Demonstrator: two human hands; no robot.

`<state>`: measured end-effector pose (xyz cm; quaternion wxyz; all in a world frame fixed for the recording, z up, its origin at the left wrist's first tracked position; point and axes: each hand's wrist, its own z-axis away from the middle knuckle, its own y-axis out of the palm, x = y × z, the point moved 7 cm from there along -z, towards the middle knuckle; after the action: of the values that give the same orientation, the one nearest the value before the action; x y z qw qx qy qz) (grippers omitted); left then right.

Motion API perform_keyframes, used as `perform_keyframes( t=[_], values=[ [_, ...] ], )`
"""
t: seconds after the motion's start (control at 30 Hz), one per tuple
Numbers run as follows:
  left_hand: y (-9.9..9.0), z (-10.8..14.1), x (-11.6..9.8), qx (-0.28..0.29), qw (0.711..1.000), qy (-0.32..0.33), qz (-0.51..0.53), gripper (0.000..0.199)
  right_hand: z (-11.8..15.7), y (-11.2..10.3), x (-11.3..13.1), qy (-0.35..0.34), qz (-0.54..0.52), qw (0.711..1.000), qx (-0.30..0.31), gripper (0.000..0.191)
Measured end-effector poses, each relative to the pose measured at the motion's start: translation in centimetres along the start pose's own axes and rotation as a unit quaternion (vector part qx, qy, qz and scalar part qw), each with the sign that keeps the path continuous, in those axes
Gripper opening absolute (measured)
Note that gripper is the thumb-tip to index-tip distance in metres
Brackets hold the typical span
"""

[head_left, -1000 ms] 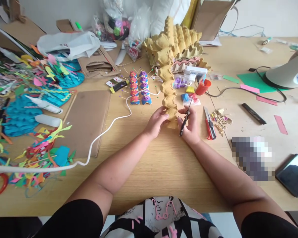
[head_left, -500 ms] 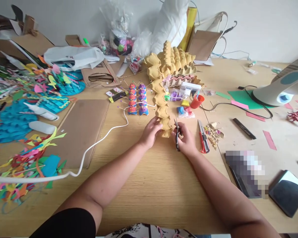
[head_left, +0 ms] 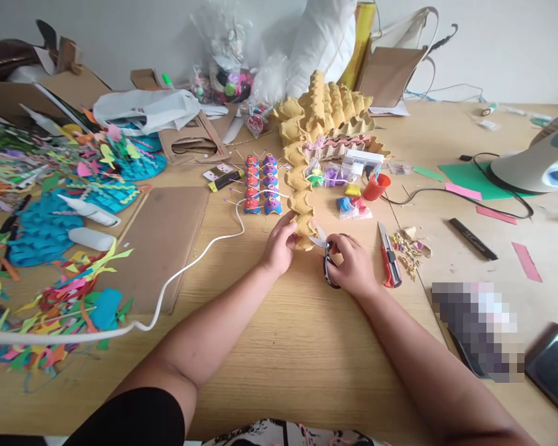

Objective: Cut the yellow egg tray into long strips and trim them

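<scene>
My left hand grips the near end of a long yellow egg carton strip, which points away from me. In my right hand is a pair of scissors with black handles. Their blades are spread, and the tips meet the strip's right edge near its close end. Left of the strip stand two short painted carton rows, one red and one blue and purple, with thin sticks poking out.
A red utility knife lies right of my right hand, beside small scraps. More egg cartons are stacked behind. A white cable crosses the table past a cardboard sheet. A red cup stands to the right.
The scissors have turned and opened, their blades swinging left onto the strip's edge. My right hand has rotated with them. The view has shifted slightly.
</scene>
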<state>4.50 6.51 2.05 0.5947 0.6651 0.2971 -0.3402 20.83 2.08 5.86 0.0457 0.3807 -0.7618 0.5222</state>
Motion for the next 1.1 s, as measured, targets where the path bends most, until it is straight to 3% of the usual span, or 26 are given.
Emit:
perform_keyframes(
  t=[0.33, 0.7, 1.1],
  values=[
    [-0.2, 0.0, 0.1, -0.006, 1.000, -0.008, -0.007, 0.050, -0.1, 0.2, -0.1, 0.013, -0.010, 1.000, 0.008, 0.024],
    [-0.1, 0.2, -0.8, -0.012, 1.000, 0.028, 0.000, 0.039, 0.0, 0.5, -0.1, 0.037, -0.008, 0.999, 0.017, 0.026],
    [-0.1, 0.4, -0.8, -0.028, 0.999, 0.022, -0.007, 0.051, 0.0, 0.9, -0.8, 0.076, -0.023, 0.997, 0.010, 0.028]
  ],
)
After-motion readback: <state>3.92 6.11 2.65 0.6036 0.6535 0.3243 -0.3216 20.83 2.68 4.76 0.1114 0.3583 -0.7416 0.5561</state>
